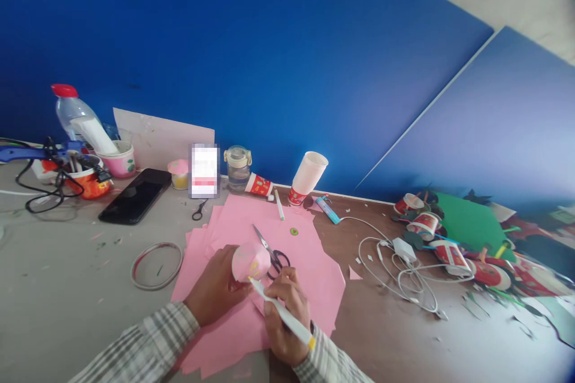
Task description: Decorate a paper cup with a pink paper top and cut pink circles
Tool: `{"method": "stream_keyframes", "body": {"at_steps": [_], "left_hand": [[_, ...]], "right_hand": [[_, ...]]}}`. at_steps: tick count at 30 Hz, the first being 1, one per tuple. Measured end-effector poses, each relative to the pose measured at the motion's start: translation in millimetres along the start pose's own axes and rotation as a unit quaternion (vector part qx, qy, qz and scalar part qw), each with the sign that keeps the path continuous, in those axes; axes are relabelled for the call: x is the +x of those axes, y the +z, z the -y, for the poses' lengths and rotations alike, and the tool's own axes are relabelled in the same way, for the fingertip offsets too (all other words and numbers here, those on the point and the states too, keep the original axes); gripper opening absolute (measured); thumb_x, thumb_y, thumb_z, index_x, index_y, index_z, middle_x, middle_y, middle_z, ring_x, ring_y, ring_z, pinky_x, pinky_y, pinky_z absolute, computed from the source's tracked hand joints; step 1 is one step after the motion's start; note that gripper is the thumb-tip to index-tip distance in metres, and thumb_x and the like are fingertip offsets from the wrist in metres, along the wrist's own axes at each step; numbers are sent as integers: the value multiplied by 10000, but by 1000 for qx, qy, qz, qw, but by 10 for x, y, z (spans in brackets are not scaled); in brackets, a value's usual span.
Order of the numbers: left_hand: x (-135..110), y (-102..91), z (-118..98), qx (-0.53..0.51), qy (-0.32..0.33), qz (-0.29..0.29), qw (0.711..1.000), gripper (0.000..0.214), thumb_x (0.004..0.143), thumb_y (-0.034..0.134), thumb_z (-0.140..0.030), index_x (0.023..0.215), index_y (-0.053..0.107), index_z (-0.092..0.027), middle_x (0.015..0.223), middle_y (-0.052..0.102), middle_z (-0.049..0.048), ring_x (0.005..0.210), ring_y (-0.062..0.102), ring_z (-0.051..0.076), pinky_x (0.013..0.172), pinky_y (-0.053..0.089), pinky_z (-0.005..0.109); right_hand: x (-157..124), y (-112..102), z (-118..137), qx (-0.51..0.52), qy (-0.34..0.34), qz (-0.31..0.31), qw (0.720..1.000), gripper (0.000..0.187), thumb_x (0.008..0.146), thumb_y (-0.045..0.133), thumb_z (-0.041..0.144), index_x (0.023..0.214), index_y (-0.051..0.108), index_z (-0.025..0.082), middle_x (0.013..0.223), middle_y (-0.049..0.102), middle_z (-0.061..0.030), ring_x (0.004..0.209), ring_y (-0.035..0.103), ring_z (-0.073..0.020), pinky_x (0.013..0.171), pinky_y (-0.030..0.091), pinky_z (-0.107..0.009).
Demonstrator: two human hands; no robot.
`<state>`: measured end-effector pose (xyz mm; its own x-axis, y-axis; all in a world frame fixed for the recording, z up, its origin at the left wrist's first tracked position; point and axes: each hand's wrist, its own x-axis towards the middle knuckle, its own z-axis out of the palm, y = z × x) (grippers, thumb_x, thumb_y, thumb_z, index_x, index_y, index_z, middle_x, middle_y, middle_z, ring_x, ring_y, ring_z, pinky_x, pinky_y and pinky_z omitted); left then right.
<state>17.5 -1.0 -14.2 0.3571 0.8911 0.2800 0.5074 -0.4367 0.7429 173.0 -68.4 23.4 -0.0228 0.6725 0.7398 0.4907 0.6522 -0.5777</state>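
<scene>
Smartphone [136, 197], black, glossy, flat on tabletop [54, 293], left of frame. Left hand [218, 284], lower centre, curled around small cup topped with pink paper [250, 260]. Steel scissors with dark handles [269, 250] just beyond, lying on pink paper sheets [236, 216]. Right hand [294, 304] pinching slim white marker with yellow tip [294, 324], tip at cup's pink top. White charger with coiled cable [404, 249], right of frame, on tabletop's brown side.

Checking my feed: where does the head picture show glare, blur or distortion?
Head view, lower right: pale glare on the brown tabletop; head view, far right: red paper cups look smeared and stretched; head view, centre: the white marker with yellow ends, in the right hand, reads fairly clearly; head view, left of centre: a white rectangle is pixelated.
</scene>
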Motion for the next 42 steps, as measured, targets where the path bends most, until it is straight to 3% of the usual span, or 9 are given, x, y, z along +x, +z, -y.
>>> {"method": "stream_keyframes", "body": {"at_steps": [42], "left_hand": [[8, 0, -15, -8, -3, 3, 1000, 518, 496, 715, -228, 983, 553, -289, 943, 613, 23, 887, 541, 280, 763, 484, 423]], "right_hand": [[-2, 12, -33, 0, -8, 2, 1000, 96, 699, 502, 124, 734, 543, 204, 559, 546, 31, 489, 509, -168, 647, 441, -418]]}}
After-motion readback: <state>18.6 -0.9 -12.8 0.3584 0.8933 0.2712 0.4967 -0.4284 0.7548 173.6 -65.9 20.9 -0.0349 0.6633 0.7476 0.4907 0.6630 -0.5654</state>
